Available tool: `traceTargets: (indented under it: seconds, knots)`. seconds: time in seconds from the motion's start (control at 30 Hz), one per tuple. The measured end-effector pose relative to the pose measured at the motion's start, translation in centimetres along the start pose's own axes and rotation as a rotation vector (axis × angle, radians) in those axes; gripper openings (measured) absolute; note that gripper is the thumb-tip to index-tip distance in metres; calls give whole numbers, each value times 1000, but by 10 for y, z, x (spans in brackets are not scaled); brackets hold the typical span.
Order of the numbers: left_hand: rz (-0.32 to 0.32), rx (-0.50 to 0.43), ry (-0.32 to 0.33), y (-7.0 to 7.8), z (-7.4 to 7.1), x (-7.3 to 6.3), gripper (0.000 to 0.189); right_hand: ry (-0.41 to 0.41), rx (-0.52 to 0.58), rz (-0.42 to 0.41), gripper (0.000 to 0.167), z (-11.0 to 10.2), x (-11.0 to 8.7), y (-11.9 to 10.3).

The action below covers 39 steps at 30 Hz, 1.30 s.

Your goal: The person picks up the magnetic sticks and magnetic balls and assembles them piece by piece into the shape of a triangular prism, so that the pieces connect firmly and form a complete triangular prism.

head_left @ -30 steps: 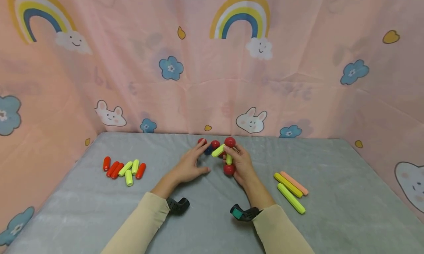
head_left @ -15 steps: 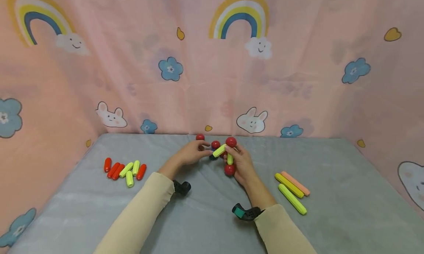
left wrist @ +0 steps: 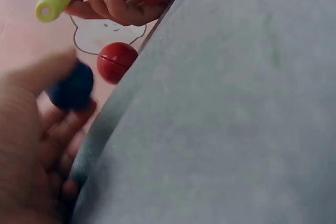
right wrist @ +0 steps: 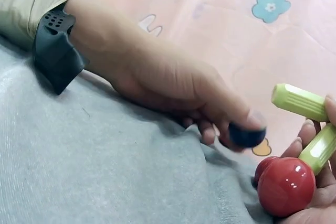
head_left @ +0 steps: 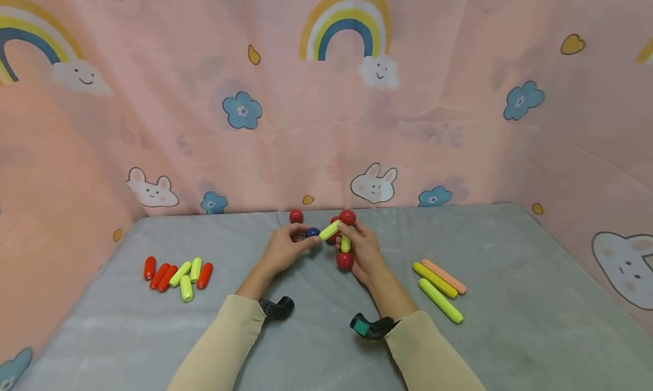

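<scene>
No legible text, label, brand or number in any view. Head view: faint greyish letter-like marks (head_left: 435, 132) on the pink curtain (head_left: 306, 153), above the right half of the far edge of the table (head_left: 311, 351); too blurred to read, characters unidentified.

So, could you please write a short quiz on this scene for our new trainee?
1. Which hand pinches the blue ball?
2. True or false: the blue ball touches a green stick in the right hand.
3. How many red sticks lie on the table?

Key:
1. The left hand.
2. False: both wrist views show a gap between the blue ball and the nearest green stick in the right hand.
3. Four.
</scene>
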<state>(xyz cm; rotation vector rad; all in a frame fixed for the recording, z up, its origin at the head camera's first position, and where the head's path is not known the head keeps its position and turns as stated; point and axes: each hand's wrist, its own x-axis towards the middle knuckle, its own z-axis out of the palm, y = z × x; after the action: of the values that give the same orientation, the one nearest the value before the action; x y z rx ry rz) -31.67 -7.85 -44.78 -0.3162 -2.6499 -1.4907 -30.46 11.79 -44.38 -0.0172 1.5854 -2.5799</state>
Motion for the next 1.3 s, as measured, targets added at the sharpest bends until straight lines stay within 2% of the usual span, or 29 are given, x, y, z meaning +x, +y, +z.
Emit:
traceTargets:
  seconds: [0.13,0.23,0.53,0.73,0.83,1.0,1.2,1.3]
  knots:
    - [40,-123,-12,-2,0,-1,37,72,33,-41,46,-1,0,0]
    - [69,-180,-39,-2,-1,-2,36,118,49,-71,43,-1,1,0]
    - [101,-218,-95,0,-1,-4,36,140,-78,-66,47,3,-2,1]
    - [115,-258,-88,-1,-4,-5,36,104,-177,-82,45,7,-1,4]
    - [118,-279,-83,1,-5,-5,37,76,-190,-84,43,8,-1,5]
    - [91,-324,-55,9,-3,-5,40,31,-137,-83,39,8,-1,4]
    - [62,-458,-24,17,1,-4,41,-9,-32,-74,42,4,-1,1]
    - [50,-478,0,20,0,-4,40,-31,-5,-77,39,2,-2,0]
